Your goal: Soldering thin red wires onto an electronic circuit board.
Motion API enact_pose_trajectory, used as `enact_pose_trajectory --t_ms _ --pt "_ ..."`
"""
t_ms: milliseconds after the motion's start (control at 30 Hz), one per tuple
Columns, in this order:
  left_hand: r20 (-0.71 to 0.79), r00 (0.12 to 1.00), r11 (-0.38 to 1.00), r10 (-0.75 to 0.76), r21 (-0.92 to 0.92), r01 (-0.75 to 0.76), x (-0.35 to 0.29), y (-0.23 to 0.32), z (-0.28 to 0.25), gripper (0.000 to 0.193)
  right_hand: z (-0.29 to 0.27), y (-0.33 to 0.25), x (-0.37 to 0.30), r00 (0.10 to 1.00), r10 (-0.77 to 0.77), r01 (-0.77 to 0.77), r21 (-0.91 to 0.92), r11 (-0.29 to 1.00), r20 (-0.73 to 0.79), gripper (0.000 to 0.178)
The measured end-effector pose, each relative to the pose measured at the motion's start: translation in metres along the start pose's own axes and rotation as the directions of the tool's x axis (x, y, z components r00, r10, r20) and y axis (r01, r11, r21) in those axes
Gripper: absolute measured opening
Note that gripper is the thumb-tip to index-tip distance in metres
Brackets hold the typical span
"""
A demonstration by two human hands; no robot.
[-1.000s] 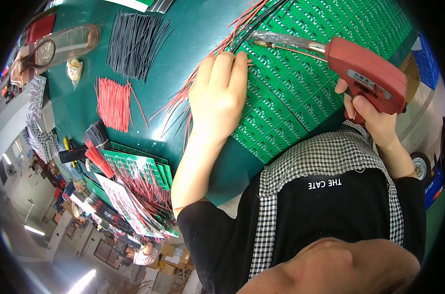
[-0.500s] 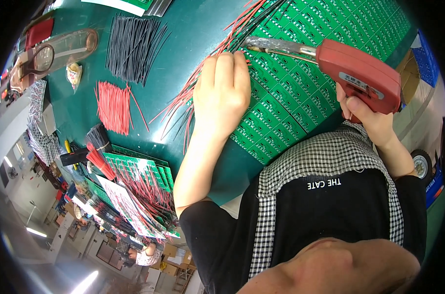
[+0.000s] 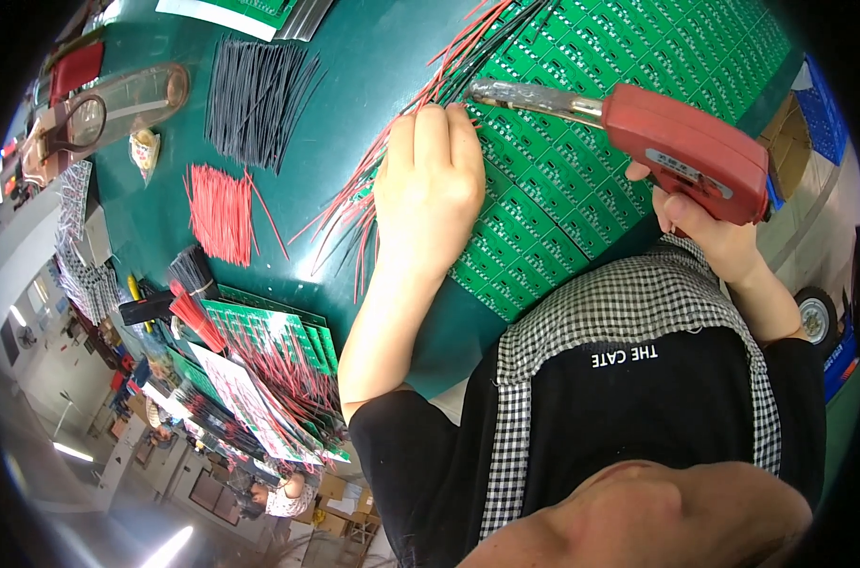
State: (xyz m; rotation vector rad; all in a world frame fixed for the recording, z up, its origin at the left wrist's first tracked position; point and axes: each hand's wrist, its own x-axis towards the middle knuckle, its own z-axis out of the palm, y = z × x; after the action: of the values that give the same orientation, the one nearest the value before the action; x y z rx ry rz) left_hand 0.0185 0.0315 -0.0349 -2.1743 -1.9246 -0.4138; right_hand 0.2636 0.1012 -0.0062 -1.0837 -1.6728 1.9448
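My right hand (image 3: 700,222) grips the handle of a red soldering gun (image 3: 685,142). Its long metal barrel points left, and the tip is just beside the fingers of my left hand (image 3: 430,185). Those fingers are bent and pressed together over a green circuit board panel (image 3: 553,175), with a red wire end showing beside them; the fingertips are hidden. Loose red and black wires (image 3: 463,52) run along the panel's left edge, under and past my left hand. The panel is made of many small repeated boards.
To the left lie a pile of black wires (image 3: 257,104) and a pile of red wires (image 3: 220,216). Wired boards (image 3: 269,379) are stacked nearer me on the left. A clear container with a handle (image 3: 132,99) stands at the far left. Cardboard and blue boxes (image 3: 818,114) stand at right.
The soldering gun has shifted slightly left, its tip dipping a little toward my left fingers. My left hand stays almost in place.
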Motion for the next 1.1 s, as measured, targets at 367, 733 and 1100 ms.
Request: enact_pose_trajectory --t_ms 367,733,1100 --pt "0.013 1.000 0.999 -0.020 -0.033 0.020 -0.001 -0.001 -0.001 0.024 -0.009 0.000 0.000 0.994 -0.107 0.108 0.062 0.992 -0.013 0.047" --pt "-0.057 0.998 0.996 0.029 -0.086 -0.034 0.007 -0.002 0.007 0.028 -0.009 0.001 0.003 0.995 -0.074 0.082 0.118 0.990 -0.070 0.039" --pt "-0.023 1.000 0.995 0.014 -0.094 -0.016 0.001 -0.002 0.010 0.028 0.000 0.006 0.001 0.999 0.000 0.000 0.024 1.000 -0.041 0.043"
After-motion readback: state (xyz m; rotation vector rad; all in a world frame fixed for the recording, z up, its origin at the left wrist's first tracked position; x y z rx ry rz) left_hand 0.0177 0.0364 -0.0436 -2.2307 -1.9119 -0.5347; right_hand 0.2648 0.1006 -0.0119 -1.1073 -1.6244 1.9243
